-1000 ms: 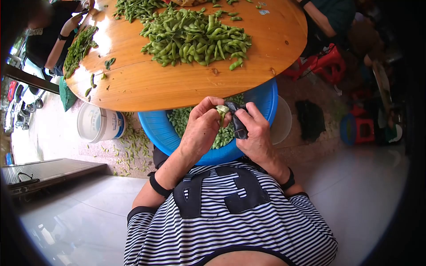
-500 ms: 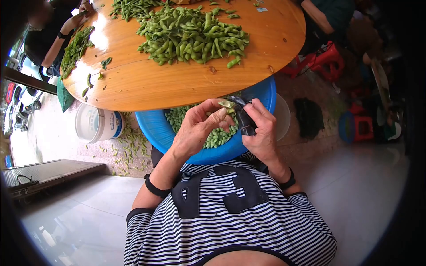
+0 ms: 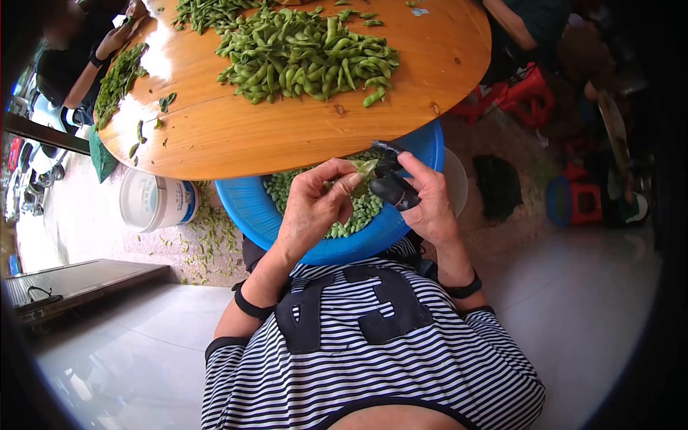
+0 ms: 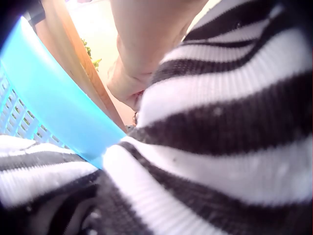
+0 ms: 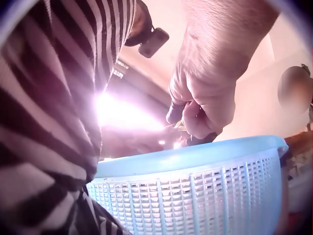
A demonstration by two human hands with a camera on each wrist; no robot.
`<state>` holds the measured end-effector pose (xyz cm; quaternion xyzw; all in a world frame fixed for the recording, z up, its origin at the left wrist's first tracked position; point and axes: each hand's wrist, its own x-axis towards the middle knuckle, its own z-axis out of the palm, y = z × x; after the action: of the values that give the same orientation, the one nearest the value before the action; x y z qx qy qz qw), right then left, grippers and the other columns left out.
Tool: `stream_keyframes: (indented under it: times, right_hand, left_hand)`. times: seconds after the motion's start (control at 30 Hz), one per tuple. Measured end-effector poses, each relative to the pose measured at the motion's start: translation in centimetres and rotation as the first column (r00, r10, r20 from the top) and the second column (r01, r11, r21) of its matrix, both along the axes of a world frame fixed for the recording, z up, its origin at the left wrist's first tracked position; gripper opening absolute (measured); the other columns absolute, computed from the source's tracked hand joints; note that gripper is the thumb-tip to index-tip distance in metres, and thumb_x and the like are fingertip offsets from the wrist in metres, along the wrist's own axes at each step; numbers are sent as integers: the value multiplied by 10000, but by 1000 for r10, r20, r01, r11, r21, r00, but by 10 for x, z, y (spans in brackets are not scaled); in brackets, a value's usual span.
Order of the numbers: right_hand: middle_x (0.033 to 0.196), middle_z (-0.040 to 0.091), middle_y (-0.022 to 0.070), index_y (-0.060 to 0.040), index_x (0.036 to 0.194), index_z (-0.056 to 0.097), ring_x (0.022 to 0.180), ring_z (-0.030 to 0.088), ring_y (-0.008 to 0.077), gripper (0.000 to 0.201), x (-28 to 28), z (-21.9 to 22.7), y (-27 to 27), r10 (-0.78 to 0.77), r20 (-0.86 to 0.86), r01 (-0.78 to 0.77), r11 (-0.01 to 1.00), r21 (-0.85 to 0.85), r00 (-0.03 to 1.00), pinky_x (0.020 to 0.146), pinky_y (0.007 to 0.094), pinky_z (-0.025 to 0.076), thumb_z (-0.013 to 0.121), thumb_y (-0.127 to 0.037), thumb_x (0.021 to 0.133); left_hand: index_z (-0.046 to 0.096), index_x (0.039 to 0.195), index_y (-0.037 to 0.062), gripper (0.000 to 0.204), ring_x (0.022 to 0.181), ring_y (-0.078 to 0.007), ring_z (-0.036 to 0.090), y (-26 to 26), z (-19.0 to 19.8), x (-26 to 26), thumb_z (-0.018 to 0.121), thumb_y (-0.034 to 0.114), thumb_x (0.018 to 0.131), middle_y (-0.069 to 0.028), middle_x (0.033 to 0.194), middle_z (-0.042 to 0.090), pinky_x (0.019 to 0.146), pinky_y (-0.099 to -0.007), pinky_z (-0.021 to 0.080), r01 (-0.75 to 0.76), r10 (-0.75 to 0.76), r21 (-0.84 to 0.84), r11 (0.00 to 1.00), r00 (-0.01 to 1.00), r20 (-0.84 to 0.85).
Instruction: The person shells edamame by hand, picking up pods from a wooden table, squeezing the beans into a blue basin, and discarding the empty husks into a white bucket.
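My left hand [image 3: 315,204] pinches a green soybean pod [image 3: 365,168] between thumb and forefinger, over a blue basket [image 3: 240,218]. The right hand [image 3: 433,204] meets the pod's other end, its thumb and forefinger wrapped in dark coverings [image 3: 395,192]. Those covered tips stand on either side of the pod end. Below both hands, shelled green beans [image 3: 351,223] lie in the basket. The right wrist view shows the right hand [image 5: 208,98] with curled fingers above the basket's rim [image 5: 195,155]. In the left wrist view, a striped shirt [image 4: 220,127] hides most of the left hand.
A wooden table [image 3: 272,150] overhangs the basket and bears a heap of soybean pods [image 3: 308,61] and leafy scraps [image 3: 122,82]. A white bucket [image 3: 154,201] stands left, near pods scattered on the floor. Red stools [image 3: 530,100] are at right. Other people sit around the table.
The right hand's covered thumb and forefinger have spread apart and its wrist has turned. The left hand keeps the pod, which now points up and right. The view has shifted slightly.
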<state>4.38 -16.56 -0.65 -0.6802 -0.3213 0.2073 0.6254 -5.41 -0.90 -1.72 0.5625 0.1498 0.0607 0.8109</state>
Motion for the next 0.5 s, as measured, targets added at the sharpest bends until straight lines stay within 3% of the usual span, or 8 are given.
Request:
stream_keyframes:
  times: [0.1, 0.17, 0.23, 0.27, 0.4, 0.43, 0.47, 0.5]
  right_hand:
    - [1029, 620, 20, 40, 1237, 540, 934, 558, 46, 406, 9, 1, -8, 12, -114, -3, 997, 76, 993, 829, 215, 497, 648, -32, 852]
    - [1046, 618, 16, 34, 1254, 535, 934, 558, 43, 445, 12, 12, -13, 2, -95, -3, 1000, -7, 995, 832, 207, 487, 687, -84, 852]
    - [1029, 625, 10, 34, 1254, 534, 893, 560, 37, 471, 9, 13, -12, 40, -281, -51, 998, -34, 959, 819, 195, 478, 709, -116, 843]
    - [957, 626, -17, 27, 1249, 545, 838, 556, 36, 451, 6, 6, -12, 114, -374, -73, 990, 121, 920, 767, 193, 476, 695, -98, 843]
    - [903, 625, -33, 23, 1199, 578, 805, 548, 34, 387, 10, -4, -15, 127, -341, -124, 992, 30, 931, 722, 204, 476, 666, -33, 826]
    - [882, 623, -24, 26, 1163, 592, 793, 547, 40, 358, 6, 5, -10, 36, -238, -45, 999, -29, 971, 706, 212, 475, 655, -7, 811]
    - [860, 621, -15, 30, 1126, 605, 781, 547, 46, 332, 3, 10, -6, -52, -126, 42, 996, -78, 991, 690, 220, 475, 644, 18, 797]
    - [860, 621, -15, 30, 1126, 605, 781, 547, 46, 332, 2, 9, -5, -54, -126, 44, 996, -78, 991, 690, 220, 475, 644, 18, 797]
  left_hand:
    - [589, 937, 15, 58, 484, -26, 447, 2, -1, -1, 592, 74, 941, 10, 731, 584, 423, -192, 342, -55, 55, -10, 998, 998, 3]
    - [579, 925, 20, 45, 491, -19, 428, 3, -3, 0, 599, 59, 934, 17, 744, 579, 431, -187, 338, -38, 38, -8, 999, 998, 40]
    - [563, 913, 26, 46, 522, -11, 409, 0, -3, 1, 600, 47, 930, 33, 717, 552, 457, -183, 334, 32, -39, 81, 996, 996, 82]
    - [568, 912, 28, 41, 550, -8, 406, -4, -4, 1, 605, 38, 923, 38, 712, 543, 478, -184, 331, 40, -49, 107, 993, 995, 83]
    - [585, 894, 22, 53, 559, -20, 415, -8, -2, 0, 633, 43, 904, 32, 695, 535, 492, -189, 337, 38, -57, 196, 980, 994, 92]
    - [585, 894, 22, 53, 559, -20, 415, -7, -6, 1, 633, 43, 904, 32, 695, 535, 492, -189, 337, 39, -57, 196, 980, 994, 90]
    - [588, 886, 18, 60, 558, -30, 416, -6, -13, 2, 637, 48, 903, 26, 678, 528, 493, -196, 341, -96, 43, 324, 941, 985, 165]
    - [590, 879, 13, 69, 556, -40, 418, -6, -12, 3, 641, 54, 902, 21, 661, 521, 495, -204, 345, -232, 130, 434, 871, 959, 252]
